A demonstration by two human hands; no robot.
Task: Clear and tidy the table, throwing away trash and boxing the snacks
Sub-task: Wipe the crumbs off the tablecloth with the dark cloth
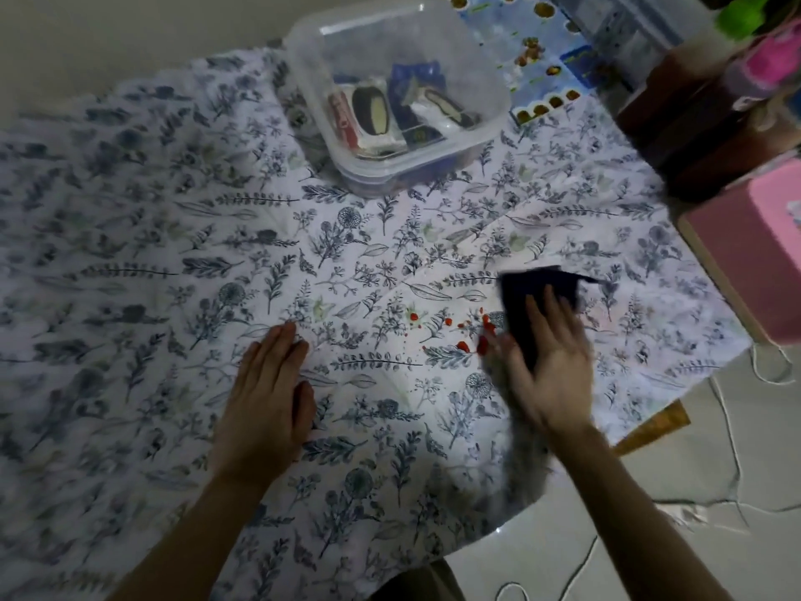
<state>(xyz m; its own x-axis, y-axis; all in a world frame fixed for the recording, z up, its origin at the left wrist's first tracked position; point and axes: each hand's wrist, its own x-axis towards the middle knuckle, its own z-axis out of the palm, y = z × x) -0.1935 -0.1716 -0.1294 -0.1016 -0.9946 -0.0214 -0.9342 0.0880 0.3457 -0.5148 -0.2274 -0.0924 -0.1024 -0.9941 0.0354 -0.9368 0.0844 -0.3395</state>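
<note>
Red blots point(459, 336) of something wet or sticky lie scattered on the floral tablecloth point(182, 271) near the front of the table, and they are the likely trouble. The left hand point(268, 396) lies flat and open on the cloth, fingers together, holding nothing; it seems to be pinning the fabric. If it lifts or slides, the loose, wrinkled cloth could bunch under the wiping stroke and drag the stain wider.

To the right of the blots, the right hand point(550, 362) presses a dark navy rag point(533, 297) against the cloth, palm spread over it rather than clenched, and it is blurred with motion. The rag sits just at the edge of the red marks. A broad sideways pass would probably smear them into the pale print instead of lifting them, and a wet rag could soak the colour through. Dabbing looks the safer way.

Further back, right of centre, the clear plastic snack box point(477, 136) stands open with wrapped snacks point(372, 110) already inside; no lid is visible. It is well apart from the wiping, so it should not be knocked.

On the far right a pink box point(754, 262) stands close by the table's edge, and white cord point(737, 453) trails over the floor below, which a foot could catch.
</note>
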